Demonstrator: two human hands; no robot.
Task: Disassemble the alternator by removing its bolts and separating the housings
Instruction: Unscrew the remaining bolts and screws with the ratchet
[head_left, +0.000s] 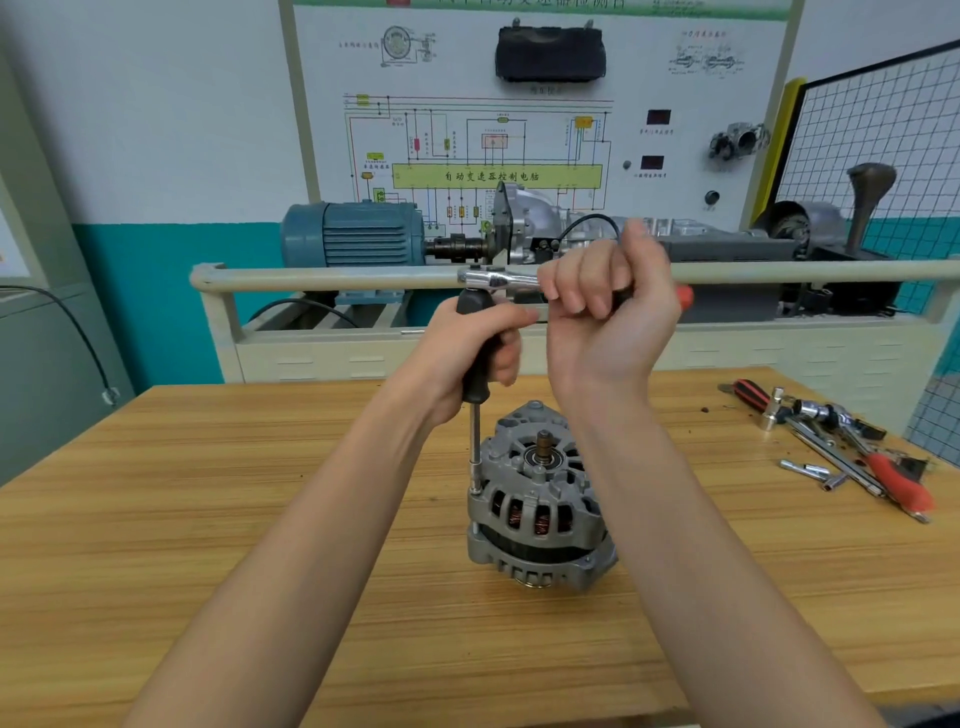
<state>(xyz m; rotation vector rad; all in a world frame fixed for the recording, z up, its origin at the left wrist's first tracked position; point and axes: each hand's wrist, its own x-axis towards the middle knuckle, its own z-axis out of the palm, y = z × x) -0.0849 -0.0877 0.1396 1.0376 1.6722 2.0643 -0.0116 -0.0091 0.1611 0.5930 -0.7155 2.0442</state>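
A grey alternator (540, 512) stands on the wooden table (234, 519), shaft end up, copper windings showing through its slots. A socket driver with a black handle (475, 382) stands upright on a bolt (475, 489) at the alternator's left rim. My left hand (475, 345) grips that black handle. A chrome ratchet (501, 280) lies level across the driver's top, its red handle end (685, 297) pointing right. My right hand (610, 306) grips the ratchet's handle.
Loose sockets, extension bars and red-handled tools (841, 447) lie at the table's right. Behind the table stands a training rig with a blue motor (353, 234), a rail (332, 275) and a wiring-diagram board. A wire-mesh panel (878, 135) is at the far right.
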